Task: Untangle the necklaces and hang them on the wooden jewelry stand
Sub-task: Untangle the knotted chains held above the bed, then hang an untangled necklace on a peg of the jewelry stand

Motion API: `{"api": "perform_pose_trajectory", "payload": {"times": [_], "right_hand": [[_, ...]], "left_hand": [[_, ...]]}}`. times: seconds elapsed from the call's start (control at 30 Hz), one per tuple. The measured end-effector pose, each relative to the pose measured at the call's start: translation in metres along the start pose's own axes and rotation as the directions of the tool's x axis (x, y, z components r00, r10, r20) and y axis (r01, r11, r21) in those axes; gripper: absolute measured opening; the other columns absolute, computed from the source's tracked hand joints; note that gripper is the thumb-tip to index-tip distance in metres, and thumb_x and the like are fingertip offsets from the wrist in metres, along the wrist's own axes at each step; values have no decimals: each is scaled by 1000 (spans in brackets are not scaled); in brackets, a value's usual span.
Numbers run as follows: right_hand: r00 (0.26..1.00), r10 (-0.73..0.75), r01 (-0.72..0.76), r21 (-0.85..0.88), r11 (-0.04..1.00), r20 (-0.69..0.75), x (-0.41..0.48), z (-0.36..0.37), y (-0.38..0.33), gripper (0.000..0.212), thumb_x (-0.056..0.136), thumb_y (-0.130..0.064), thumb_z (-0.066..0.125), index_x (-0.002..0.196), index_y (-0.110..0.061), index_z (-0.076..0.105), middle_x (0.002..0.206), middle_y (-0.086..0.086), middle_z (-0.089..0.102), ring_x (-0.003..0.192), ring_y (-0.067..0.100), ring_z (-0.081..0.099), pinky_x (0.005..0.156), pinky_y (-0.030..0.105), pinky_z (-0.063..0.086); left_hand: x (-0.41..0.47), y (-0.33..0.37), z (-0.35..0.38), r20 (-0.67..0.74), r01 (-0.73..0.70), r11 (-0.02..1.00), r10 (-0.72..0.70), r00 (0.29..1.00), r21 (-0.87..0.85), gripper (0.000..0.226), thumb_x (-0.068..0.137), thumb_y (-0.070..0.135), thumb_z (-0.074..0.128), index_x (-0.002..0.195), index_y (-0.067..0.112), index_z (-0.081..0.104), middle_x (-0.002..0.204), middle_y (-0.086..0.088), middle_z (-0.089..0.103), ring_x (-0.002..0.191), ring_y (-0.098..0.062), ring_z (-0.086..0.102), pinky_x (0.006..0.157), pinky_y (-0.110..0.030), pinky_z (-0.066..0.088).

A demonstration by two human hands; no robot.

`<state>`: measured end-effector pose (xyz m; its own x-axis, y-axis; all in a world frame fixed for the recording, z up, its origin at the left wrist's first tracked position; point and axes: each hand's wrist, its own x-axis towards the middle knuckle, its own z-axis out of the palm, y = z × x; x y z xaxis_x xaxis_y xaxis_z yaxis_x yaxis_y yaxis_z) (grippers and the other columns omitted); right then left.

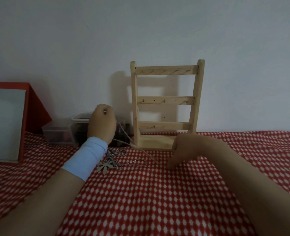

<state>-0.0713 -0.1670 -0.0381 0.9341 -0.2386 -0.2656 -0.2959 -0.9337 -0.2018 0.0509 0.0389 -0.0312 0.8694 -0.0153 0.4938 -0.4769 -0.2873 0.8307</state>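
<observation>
Item 1: wooden jewelry stand [166,100], upright against the wall at 12 o'clock from my view, with three hook rails. I see nothing hanging on the hooks.

Item 2: tangle of silver chain necklaces [118,155], lying on the worktop at 8 o'clock from the stand's base, just beside the left wrist. A leaf-shaped pendant [106,165] lies flat at the tangle's 7 o'clock edge.

Item 3: thin pale strand [129,139], running taut from below the left hand, past the stand's base, toward the right hand's fingertips.

Item 4: left hand [102,122], raised off the worktop at 9 o'clock from the stand. It is curled into a fist, and a small metal piece [105,112] shows between its fingers. A light blue wristband [88,155] is on the wrist.

Item 5: right hand [180,149], at 6 o'clock from the stand, bent at the wrist with its fingers pointing down onto the cloth. I cannot tell whether it pinches the strand.

Item 6: red and white patterned cloth [157,201], covering the worktop.

Item 7: clear plastic containers [60,133], behind the left hand.

Item 8: red box [33,106], at 9 o'clock.
</observation>
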Motion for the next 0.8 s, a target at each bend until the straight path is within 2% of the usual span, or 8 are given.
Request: {"api": "perform_pose_trajectory", "payload": {"times": [0.07,0.13,0.23,0.3,0.47,0.57,0.7,0.8], "right_hand": [[998,7,-11,70,997,57,-3,-2,0,40,78,-59,79,71,-20,71,75,-7,72,66,9,69,60,28,60],[997,19,-30,139,990,79,-6,-5,-4,46,91,-57,66,68,-17,70,65,-4,74,60,11,72,63,31,63],[1000,20,-21,31,999,19,-3,-8,-6,44,95,-48,63,68,-14,72,68,1,75,54,10,72,69,30,64],[999,10,-10,-12,1000,36,-4,-8,-6,33,89,-38,75,67,-14,71,61,-4,74,52,8,70,65,27,63],[998,-26,12,-228,974,-57,-8,-4,-10,26,79,-31,84,95,-12,75,81,-3,72,72,14,71,78,31,63],[967,-146,100,-216,971,-207,2,8,-17,26,86,-35,71,109,-21,74,101,-5,71,91,12,65,85,31,58],[972,-210,198,-120,973,-102,16,25,-21,30,86,-53,71,103,-30,79,97,-15,74,88,4,65,84,27,56],[969,-227,217,-98,971,-97,21,25,-14,27,89,-51,69,96,-27,78,91,-11,73,85,8,66,82,31,56]], "left_hand": [[3,4,-1,377,-127,905,-39,925,405,25,94,17,40,76,8,54,71,-7,53,73,-25,53,63,-33,40],[-5,15,-3,631,-360,646,-250,734,674,22,97,18,43,86,11,61,78,-2,58,82,-22,56,71,-32,45],[-24,26,-3,696,-436,543,-557,452,718,25,97,19,50,103,4,69,97,-8,72,72,-21,63,58,-27,53],[-34,30,-4,651,-376,534,-658,378,757,23,94,19,57,104,3,70,91,-11,72,66,-22,64,48,-25,55],[-38,33,-7,676,-371,567,-651,346,736,34,86,29,72,108,4,69,98,-15,73,89,-28,73,76,-41,61],[-38,32,-6,741,-390,630,-567,359,671,25,87,27,71,104,9,71,99,-10,72,84,-25,72,72,-36,62],[-36,28,2,823,-560,642,-210,528,524,16,88,31,66,99,21,71,93,6,66,84,-13,64,75,-28,54],[-38,17,16,783,-463,795,-24,621,392,19,88,29,66,107,26,66,101,11,63,94,-7,60,88,-26,49]]}}
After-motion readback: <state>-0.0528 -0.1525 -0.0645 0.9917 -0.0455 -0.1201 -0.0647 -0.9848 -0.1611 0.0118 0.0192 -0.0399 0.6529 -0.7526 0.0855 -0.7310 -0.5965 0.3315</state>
